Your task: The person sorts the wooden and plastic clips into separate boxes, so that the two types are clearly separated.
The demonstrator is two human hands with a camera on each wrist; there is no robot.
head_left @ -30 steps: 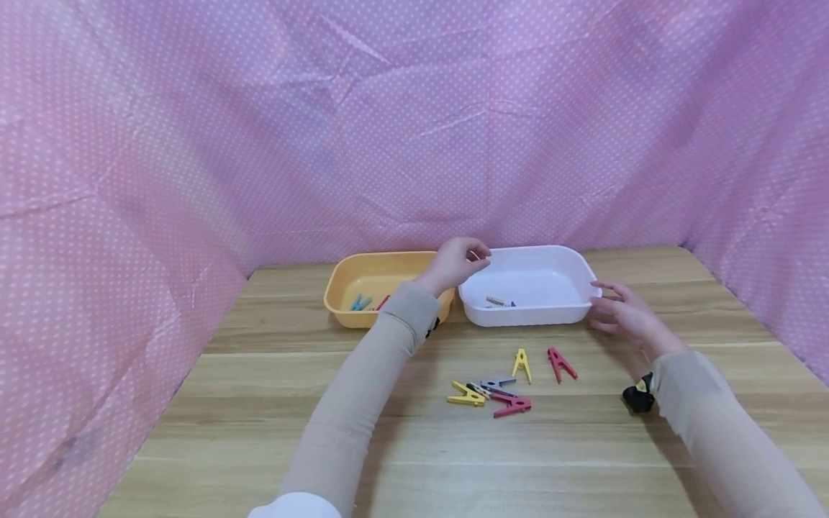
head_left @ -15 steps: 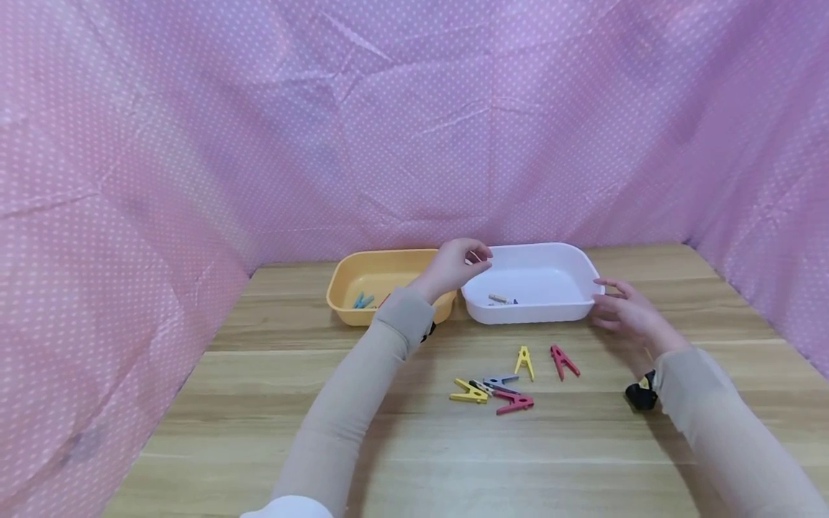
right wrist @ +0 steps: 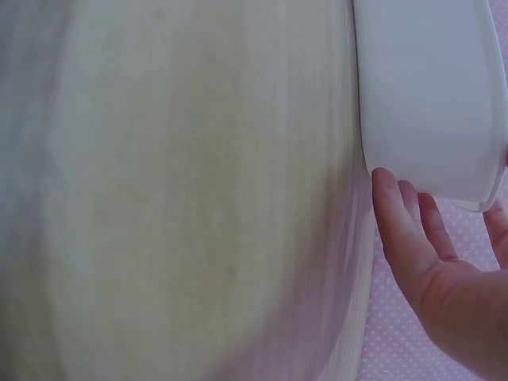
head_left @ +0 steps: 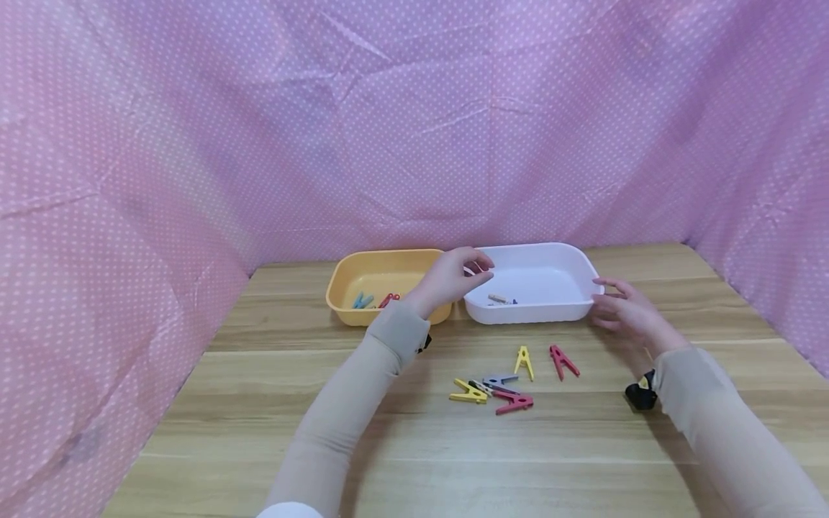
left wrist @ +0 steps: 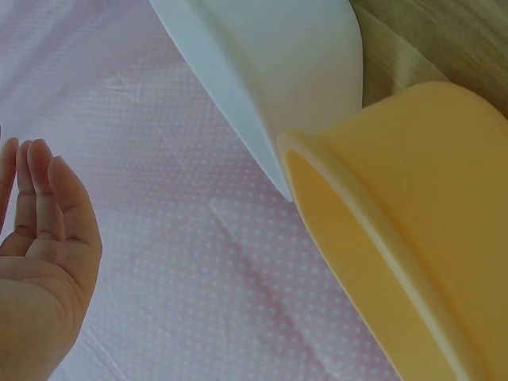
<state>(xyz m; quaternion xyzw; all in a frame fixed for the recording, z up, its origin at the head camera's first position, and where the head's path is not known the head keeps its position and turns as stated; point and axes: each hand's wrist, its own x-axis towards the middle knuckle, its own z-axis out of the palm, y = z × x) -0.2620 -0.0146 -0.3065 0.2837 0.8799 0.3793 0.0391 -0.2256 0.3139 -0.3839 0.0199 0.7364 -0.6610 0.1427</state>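
My left hand (head_left: 450, 277) hovers where the yellow tray (head_left: 343, 316) and the white tray (head_left: 537, 314) meet, its fingers gently bent and nothing seen between them. In the left wrist view that hand (left wrist: 48, 246) shows a bare palm beside both trays' rims. At the white tray's right end, my right hand (head_left: 631, 316) touches the outer wall with its fingertips. Extended fingers of the right hand (right wrist: 444, 278) lie against the white wall (right wrist: 432, 103) in the right wrist view. Blue clips (head_left: 363, 301) and red clips (head_left: 388, 299) lie in the yellow tray, partly hidden by its front wall.
Small pieces (head_left: 499, 298) lie in the white tray. On the wooden table (head_left: 259, 403) in front are a yellow clip (head_left: 524, 362), a red clip (head_left: 563, 362), and a cluster with another yellow clip (head_left: 469, 392) and another red clip (head_left: 514, 401). Pink dotted cloth (head_left: 414, 129) hangs behind.
My left hand has dropped slightly towards the table's front, and more of the red clips in the yellow tray shows. My right hand stays at the white tray's end.
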